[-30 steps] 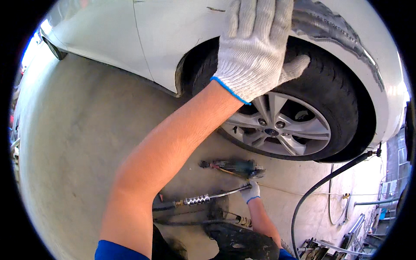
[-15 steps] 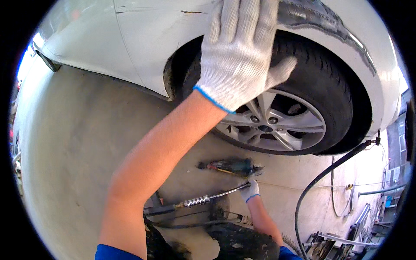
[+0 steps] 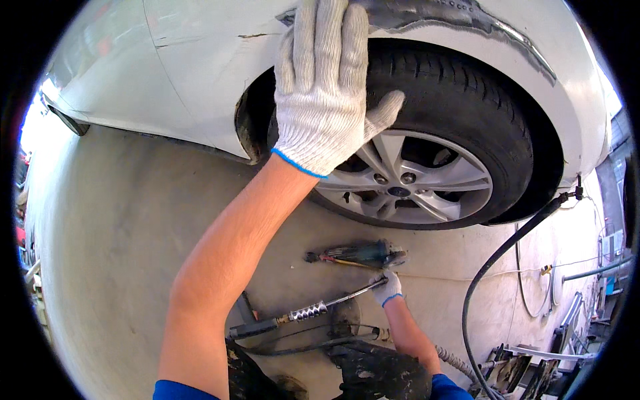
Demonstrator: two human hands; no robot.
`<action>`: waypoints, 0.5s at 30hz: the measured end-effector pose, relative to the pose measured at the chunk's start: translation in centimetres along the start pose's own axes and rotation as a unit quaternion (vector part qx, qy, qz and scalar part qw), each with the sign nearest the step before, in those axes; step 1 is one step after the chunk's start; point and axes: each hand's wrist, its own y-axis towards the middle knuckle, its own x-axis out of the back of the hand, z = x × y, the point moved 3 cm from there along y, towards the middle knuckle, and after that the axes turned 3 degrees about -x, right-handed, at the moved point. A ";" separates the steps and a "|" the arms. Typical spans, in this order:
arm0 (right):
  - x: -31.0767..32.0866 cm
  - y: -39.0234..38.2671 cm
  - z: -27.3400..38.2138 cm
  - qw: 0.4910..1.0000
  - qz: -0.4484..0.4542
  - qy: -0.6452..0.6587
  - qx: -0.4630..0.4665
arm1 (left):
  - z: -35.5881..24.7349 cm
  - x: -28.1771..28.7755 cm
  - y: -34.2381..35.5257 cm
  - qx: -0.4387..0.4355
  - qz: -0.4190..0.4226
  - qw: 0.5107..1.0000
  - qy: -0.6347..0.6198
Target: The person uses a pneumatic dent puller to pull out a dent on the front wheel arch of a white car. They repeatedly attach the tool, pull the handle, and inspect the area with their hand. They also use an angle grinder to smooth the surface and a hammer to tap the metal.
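Note:
My left hand [image 3: 323, 87], in a white knit glove with a blue cuff, lies flat with its fingers stretched over the white car's fender [image 3: 267, 57] at the wheel arch. Below the thumb, the tyre [image 3: 460, 107] and silver alloy wheel [image 3: 433, 187] show. Low down, my right hand [image 3: 385, 288], also gloved, is closed around the tip of a slide hammer dent puller [image 3: 310, 311]. The puller has a thin metal rod, a ridged chrome weight and a black handle. Bare scraped metal [image 3: 433, 15] runs along the fender above the tyre.
An angle grinder [image 3: 357, 255] lies on the concrete floor [image 3: 147, 253] just beyond my right hand. A black cable [image 3: 477, 287] hangs from a clamp [image 3: 575, 195] at the car's lower edge. Metal scraps [image 3: 533, 360] are piled at the lower right.
My left hand has shifted left along the fender, its fingers still spread flat. The whole view has shifted slightly. My right hand still holds the tip of the dent puller.

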 end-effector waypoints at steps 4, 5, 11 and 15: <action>-0.1 -0.2 0.3 1.000 -0.003 -0.003 0.006 | -1.3 2.9 -2.5 0.051 0.143 0.987 -0.060; 0.1 -0.1 0.4 1.000 0.000 -0.007 0.005 | -1.5 4.2 -3.8 0.065 0.198 0.974 -0.082; 0.4 0.2 0.2 1.000 0.011 0.022 -0.015 | 4.2 15.5 -28.1 0.220 0.685 0.695 -0.009; 0.1 -0.6 -0.1 1.000 -0.008 0.008 0.000 | 7.6 26.5 -41.9 0.345 0.864 0.360 0.073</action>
